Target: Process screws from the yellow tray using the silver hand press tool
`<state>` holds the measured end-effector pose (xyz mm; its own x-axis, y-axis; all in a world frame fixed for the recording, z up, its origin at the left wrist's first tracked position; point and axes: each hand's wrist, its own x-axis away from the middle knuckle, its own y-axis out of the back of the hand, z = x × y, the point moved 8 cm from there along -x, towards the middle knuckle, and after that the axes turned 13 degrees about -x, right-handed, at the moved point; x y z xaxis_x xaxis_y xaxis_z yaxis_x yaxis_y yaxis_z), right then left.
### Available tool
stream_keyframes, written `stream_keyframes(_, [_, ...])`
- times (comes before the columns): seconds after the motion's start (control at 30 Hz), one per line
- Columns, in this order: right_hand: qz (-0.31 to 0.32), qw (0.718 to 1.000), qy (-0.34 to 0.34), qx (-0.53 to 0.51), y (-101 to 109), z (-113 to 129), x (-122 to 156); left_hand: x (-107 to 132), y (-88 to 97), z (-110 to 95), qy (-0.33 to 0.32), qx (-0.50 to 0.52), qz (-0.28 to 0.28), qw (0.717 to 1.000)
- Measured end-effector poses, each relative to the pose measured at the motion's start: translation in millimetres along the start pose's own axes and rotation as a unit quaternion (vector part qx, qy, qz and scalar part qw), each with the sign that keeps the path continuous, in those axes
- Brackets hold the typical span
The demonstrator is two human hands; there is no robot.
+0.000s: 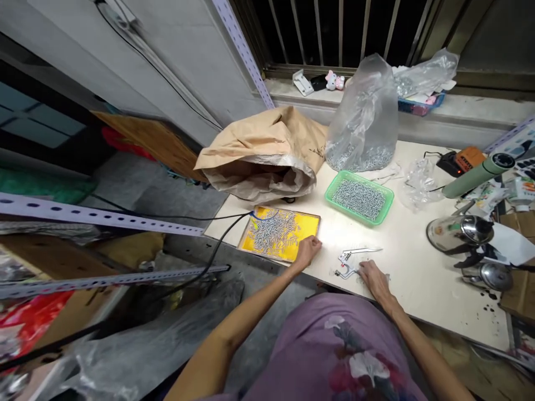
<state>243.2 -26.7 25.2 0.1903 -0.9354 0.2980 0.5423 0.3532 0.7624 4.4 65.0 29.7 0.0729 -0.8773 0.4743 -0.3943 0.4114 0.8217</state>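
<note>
A: How are the surface and the room laid out?

B: A pale table (pixel 413 278) is set beneath a barred window (pixel 340 33). At its back are placed a brown paper sack (pixel 259 136) and a cloudy plastic bag (pixel 365 111); before the bag is set a green basket (pixel 388 203) filled with small metal pieces (pixel 359 199). More of these are spread in a yellow tray (pixel 308 223) at the table's left end

A: And the hands?

B: The left hand (pixel 307 252) is held at the tray's right front corner, fingers drawn together. The right hand (pixel 375 280) is held by the table's front edge, fingers bent, tips brought to a metal fixture (pixel 345 273) lying between the hands

A: What is unclear?

B: Whether anything is pinched on the left, or the fixture gripped on the right, cannot be told. The sack's inside is lost in shadow
</note>
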Motion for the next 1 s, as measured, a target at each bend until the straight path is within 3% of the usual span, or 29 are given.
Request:
stream_keyframes(0.13, [0.049,0.998,0.018,0.032,-6,6,1,27,-56.4,-32,-0.004,0.099,0.147,0.984])
stream_keyframes(0.27, [0.092,0.993,-0.026,0.073,-11,3,2,35,-82.5,-39,-0.008,0.073,0.185,0.980])
stream_keyframes(0.57, [0.076,0.993,-0.023,0.086,-9,-1,4,39,-104.0,-37,0.017,0.017,0.246,0.969])
stream_keyframes(0.77, [0.086,0.992,-0.019,0.088,-4,-1,5,41,-111.8,-41,0.055,0.023,0.286,0.956])
stream_keyframes(1.0, [0.077,0.993,-0.010,0.090,-4,1,7,35,-115.6,-40,0.050,0.011,0.300,0.952])
